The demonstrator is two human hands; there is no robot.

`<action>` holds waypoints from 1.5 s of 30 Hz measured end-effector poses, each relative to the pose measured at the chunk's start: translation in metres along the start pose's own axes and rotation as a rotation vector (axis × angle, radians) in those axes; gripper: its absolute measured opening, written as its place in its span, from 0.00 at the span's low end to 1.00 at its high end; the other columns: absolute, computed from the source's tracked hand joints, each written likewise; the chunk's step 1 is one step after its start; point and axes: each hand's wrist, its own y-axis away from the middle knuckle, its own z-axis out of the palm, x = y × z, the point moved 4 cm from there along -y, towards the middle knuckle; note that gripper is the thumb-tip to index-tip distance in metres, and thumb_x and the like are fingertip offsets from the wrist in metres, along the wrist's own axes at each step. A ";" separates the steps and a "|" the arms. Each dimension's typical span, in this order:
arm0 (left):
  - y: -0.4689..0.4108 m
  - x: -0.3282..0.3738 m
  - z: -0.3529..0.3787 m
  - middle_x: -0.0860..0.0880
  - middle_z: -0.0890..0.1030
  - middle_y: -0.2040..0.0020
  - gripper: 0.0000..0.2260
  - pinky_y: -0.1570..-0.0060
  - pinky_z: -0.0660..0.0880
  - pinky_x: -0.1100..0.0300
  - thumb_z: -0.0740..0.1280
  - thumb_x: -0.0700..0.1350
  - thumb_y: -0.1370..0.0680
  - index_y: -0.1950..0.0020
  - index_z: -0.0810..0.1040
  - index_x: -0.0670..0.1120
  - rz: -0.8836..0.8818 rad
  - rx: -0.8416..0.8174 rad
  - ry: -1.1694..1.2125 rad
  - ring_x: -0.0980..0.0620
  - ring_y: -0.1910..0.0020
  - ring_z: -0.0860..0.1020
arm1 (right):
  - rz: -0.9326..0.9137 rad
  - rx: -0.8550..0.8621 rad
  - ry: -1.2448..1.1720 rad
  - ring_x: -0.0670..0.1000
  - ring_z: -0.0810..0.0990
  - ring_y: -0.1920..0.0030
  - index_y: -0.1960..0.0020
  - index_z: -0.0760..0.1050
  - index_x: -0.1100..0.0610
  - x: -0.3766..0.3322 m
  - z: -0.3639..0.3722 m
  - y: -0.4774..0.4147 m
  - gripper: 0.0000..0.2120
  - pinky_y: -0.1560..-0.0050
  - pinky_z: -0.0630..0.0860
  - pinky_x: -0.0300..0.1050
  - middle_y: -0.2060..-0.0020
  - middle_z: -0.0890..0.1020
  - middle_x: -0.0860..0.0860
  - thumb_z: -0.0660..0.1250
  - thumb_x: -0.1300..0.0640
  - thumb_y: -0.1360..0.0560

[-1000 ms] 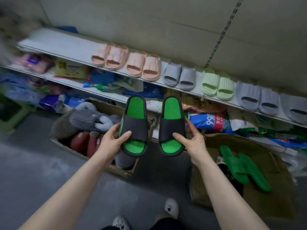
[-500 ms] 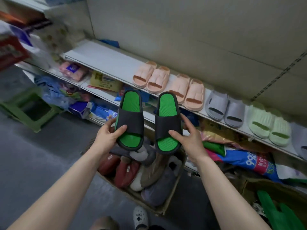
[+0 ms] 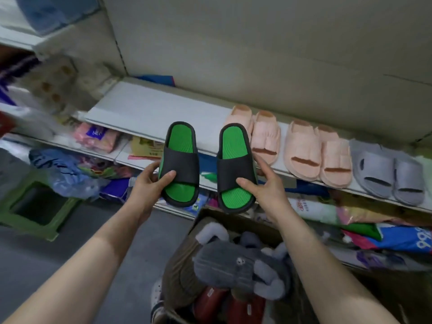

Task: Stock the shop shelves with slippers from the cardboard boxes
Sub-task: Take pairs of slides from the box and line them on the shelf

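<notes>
My left hand (image 3: 149, 185) grips a black slipper with a green insole (image 3: 180, 163), thumb across its strap. My right hand (image 3: 264, 185) grips the matching slipper (image 3: 235, 167) the same way. Both slippers are held toes up, side by side, in front of the white shelf (image 3: 149, 111), just left of the peach slippers (image 3: 265, 137). A second peach pair (image 3: 304, 150) and a grey pair (image 3: 385, 174) follow to the right on that shelf. Below my arms a cardboard box (image 3: 210, 216) holds furry grey slippers (image 3: 240, 263) and dark red ones.
The shelf stretch left of the peach slippers is bare. A lower shelf (image 3: 121, 155) carries packaged goods and bags. A green plastic stool (image 3: 35, 206) stands on the grey floor at the left. My shoe shows beside the box.
The view and both hands have shifted left along the shelf and closer to it. The black and green pair now sits beside the leftmost peach slippers. The grips are unchanged.
</notes>
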 end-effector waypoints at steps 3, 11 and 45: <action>-0.059 0.017 -0.036 0.44 0.83 0.53 0.17 0.58 0.81 0.59 0.69 0.39 0.24 0.36 0.73 0.46 -0.011 -0.018 -0.053 0.51 0.58 0.83 | 0.042 0.076 0.014 0.43 0.75 0.42 0.26 0.66 0.45 -0.009 0.048 -0.036 0.36 0.46 0.78 0.39 0.43 0.75 0.39 0.77 0.59 0.30; -0.180 0.042 -0.077 0.40 0.81 0.48 0.21 0.48 0.79 0.49 0.71 0.42 0.25 0.33 0.72 0.45 -0.048 -0.090 -0.177 0.42 0.51 0.81 | 0.144 0.157 0.006 0.50 0.79 0.43 0.25 0.64 0.46 -0.018 0.141 -0.128 0.36 0.40 0.78 0.54 0.40 0.78 0.49 0.76 0.59 0.29; -0.257 0.053 -0.016 0.38 0.46 0.22 0.50 0.27 0.57 0.44 0.76 0.55 0.32 0.21 0.48 0.45 0.628 -0.290 -1.226 0.37 0.24 0.50 | -0.173 0.081 0.975 0.60 0.59 0.25 0.21 0.54 0.52 -0.030 0.179 -0.207 0.38 0.28 0.59 0.51 0.23 0.55 0.59 0.68 0.44 0.24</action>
